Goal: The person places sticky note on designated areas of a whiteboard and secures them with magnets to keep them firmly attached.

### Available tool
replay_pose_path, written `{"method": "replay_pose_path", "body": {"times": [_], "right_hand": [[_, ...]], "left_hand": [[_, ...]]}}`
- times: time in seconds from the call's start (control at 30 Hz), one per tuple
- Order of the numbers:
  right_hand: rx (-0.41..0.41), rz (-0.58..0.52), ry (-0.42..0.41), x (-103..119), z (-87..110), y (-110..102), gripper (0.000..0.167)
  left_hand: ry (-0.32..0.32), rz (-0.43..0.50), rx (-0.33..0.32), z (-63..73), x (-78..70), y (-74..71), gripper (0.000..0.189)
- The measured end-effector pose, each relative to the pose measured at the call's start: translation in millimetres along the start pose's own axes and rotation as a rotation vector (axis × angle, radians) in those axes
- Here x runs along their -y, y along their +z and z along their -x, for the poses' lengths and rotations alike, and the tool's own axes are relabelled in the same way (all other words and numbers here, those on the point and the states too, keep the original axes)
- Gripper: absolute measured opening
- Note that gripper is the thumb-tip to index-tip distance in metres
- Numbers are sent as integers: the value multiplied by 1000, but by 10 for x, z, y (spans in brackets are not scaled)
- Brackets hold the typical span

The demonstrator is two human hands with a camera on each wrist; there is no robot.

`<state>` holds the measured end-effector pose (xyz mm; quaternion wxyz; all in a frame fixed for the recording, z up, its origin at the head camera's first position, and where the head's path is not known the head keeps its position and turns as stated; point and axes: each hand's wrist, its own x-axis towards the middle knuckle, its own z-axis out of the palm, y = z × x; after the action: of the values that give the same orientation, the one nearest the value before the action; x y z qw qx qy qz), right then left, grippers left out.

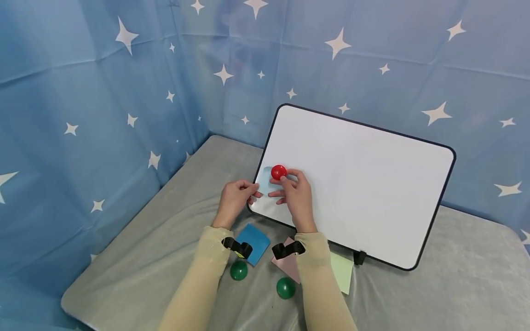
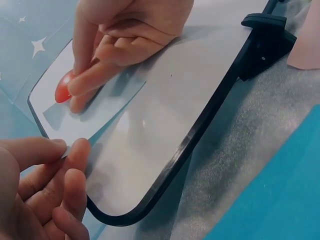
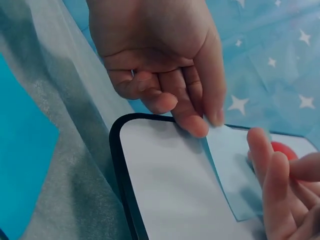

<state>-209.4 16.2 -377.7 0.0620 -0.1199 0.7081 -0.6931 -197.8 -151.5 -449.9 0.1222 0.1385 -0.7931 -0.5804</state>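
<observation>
A sheet of light blue paper [image 2: 112,102] lies against the lower left part of a tilted whiteboard [image 1: 364,184]. My left hand [image 1: 234,200] pinches the paper's edge between thumb and forefinger at the board's left rim; the left wrist view shows its other fingers loosely bent. Between thumb and fingers, my right hand [image 1: 300,197] grips a glossy red round magnet [image 1: 279,172] over the upper part of the paper. In the right wrist view, the right hand's fingers hide part of the red magnet [image 3: 284,150].
Below the board lie blue paper [image 1: 254,242], pink paper [image 1: 285,264] and pale green paper [image 1: 342,271]. Two green round magnets [image 1: 239,271] sit near my forearms on the grey cloth [image 1: 165,248]. A black foot [image 1: 359,257] supports the board. Starry blue curtains [image 1: 103,115] hang behind.
</observation>
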Motion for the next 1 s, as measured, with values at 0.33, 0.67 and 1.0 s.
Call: {"method": "replay_pose_path", "body": {"times": [0.33,0.67,1.0], "right_hand": [[-30,28,54,-66,-39,17,29],[-45,16,42,-65,-37,27,28],[-13,-16,1,-66,-43,8,29]], "left_hand": [[-64,39,54,277,-436,-156,23],[-57,25,38,282,-412,-138,22],[-85,-21,42,253,-383,-111,23]]}}
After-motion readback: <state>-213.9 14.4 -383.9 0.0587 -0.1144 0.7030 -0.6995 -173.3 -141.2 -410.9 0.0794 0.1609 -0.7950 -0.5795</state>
